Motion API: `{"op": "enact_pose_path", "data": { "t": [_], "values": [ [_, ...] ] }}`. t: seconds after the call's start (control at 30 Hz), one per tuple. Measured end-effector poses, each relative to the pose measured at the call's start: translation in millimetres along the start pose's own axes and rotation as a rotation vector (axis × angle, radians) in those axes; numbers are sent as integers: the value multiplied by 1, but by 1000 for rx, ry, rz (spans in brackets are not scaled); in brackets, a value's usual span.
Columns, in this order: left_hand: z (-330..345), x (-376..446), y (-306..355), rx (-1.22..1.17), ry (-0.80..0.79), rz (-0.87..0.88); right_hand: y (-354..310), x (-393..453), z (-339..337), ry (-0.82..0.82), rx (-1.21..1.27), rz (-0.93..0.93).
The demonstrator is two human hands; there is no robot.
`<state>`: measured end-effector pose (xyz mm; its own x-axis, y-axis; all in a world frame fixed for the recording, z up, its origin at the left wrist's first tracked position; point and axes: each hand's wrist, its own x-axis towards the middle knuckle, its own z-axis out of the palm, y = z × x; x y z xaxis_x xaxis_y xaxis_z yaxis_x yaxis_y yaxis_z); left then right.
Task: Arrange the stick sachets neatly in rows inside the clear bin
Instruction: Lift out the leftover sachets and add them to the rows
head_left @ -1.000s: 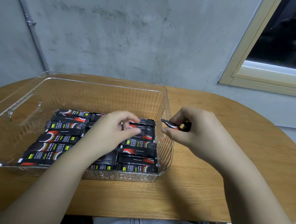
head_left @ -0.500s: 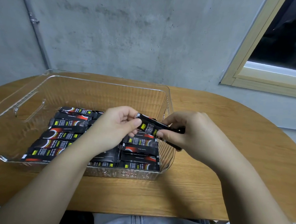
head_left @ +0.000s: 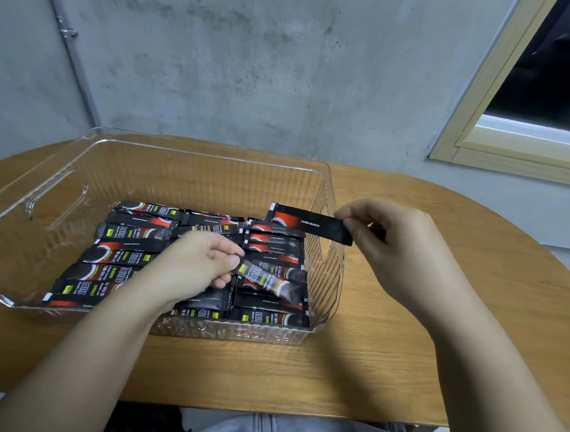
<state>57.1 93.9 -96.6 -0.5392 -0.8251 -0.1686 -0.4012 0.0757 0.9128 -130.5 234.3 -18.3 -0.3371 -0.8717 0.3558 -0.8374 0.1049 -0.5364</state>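
Both forearms are bare, without sleeves; below the table (head_left: 368,369) edge, grey-blue denim (head_left: 298,431) covers the lap.

Your bin (head_left: 214,152) sits on the table (head_left: 402,354), left of centre. Sachets (head_left: 126,257) lie in rows inside, toward its front. Window (head_left: 529,129) is behind, to your right.

The bin (head_left: 168,153) is clear, glossy plastic with ribbed walls. The sachets (head_left: 123,257) are smooth foil-like film, black with a slight sheen. The counter (head_left: 402,354) is smooth grained wood. The far wall (head_left: 252,65) is rough, matt concrete.
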Motion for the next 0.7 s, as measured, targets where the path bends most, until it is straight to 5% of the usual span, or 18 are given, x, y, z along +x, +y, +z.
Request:
{"op": "enact_pose_path", "data": {
  "t": [0.2, 0.4, 0.5, 0.7],
  "values": [
    [21, 5, -5, 174, -43, -76, 2, 0, 4, -6, -1, -18],
    [19, -2, 5, 522, 38, 29, 3, -1, 2, -27, -4, -26],
    [15, -8, 22, 258, 127, 192, 0, -2, 1, -65, 15, -38],
    [8, -16, 36, -87, -81, 291, -6, -4, 4, -96, 47, -93]
  ]
}}
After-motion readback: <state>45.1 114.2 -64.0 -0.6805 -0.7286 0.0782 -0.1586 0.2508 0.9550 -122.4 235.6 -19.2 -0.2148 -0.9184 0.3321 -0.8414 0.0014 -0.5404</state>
